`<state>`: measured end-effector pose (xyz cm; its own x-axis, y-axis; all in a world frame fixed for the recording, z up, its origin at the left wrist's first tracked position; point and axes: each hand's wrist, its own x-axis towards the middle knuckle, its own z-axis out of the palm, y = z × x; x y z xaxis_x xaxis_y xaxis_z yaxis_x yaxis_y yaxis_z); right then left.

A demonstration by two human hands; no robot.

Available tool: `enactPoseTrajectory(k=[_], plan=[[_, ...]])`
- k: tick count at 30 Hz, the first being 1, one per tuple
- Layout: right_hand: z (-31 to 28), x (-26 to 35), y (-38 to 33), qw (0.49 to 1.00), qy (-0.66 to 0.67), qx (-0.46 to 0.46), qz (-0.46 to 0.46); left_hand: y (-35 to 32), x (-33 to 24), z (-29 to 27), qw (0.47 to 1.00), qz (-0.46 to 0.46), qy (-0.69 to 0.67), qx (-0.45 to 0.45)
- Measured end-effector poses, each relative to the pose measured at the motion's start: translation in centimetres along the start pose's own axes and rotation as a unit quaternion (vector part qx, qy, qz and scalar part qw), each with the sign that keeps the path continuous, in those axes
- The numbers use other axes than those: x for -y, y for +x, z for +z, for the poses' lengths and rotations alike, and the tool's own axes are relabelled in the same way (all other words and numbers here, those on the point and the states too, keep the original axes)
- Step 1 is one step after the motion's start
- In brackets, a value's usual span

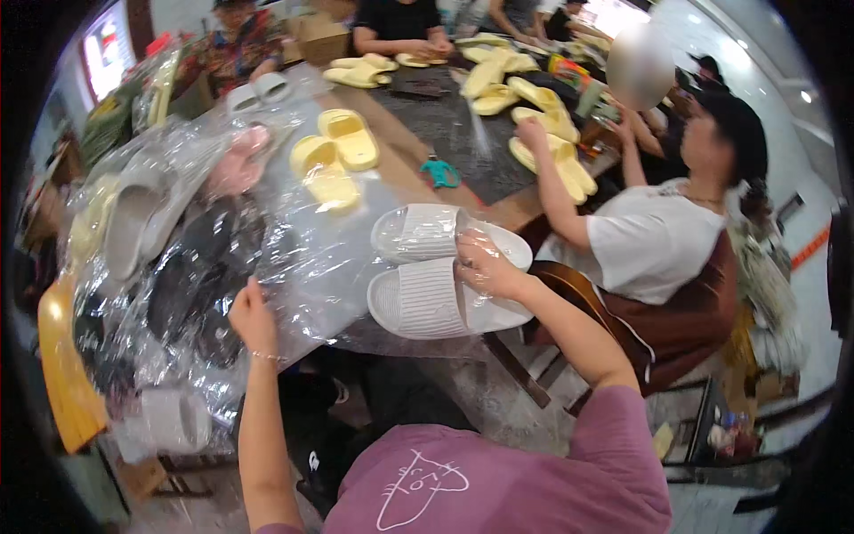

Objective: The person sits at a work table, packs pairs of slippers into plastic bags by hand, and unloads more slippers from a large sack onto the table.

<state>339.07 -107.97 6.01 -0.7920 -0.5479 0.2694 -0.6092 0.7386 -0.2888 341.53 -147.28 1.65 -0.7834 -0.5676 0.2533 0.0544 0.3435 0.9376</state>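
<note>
My right hand (485,264) grips a pair of white slides (418,298) with ribbed straps, its fingers at the foot openings. The pair is held side by side over the table's near right edge, toes pointing left. My left hand (253,319) is closed in a pinch on clear plastic film (307,307) at the near edge of the table. Beyond the left hand lie bagged slides: a dark pair (200,267), a grey pair (138,222) and a pink pair (238,160). Two yellow slides (347,140) rest farther back on the film.
A teal-handled tool (439,172) lies on the dark mat (498,160). To the right, a seated person in a white shirt (654,236) handles yellow slides (556,165). Other people work along the far side. A bagged white slide (175,420) is at the lower left.
</note>
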Motion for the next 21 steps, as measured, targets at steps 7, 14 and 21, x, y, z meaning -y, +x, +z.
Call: enactPoseTrajectory(k=[7, 14, 21], plan=[[-4.3, -2.8, -7.3, 0.969, 0.001, -0.173, 0.177, -0.1, 0.6, 0.7, 0.998, 0.025, 0.033, -0.042], [-8.9, -1.2, -7.7, 0.789, 0.076, -0.52, 0.318, -3.4, -0.7, 2.3, 0.984, -0.114, -0.119, -0.076], [-3.6, 8.0, 2.2, 0.924, 0.096, -0.368, 0.041, -5.7, -0.8, 3.9, 0.978, -0.119, -0.167, -0.044]])
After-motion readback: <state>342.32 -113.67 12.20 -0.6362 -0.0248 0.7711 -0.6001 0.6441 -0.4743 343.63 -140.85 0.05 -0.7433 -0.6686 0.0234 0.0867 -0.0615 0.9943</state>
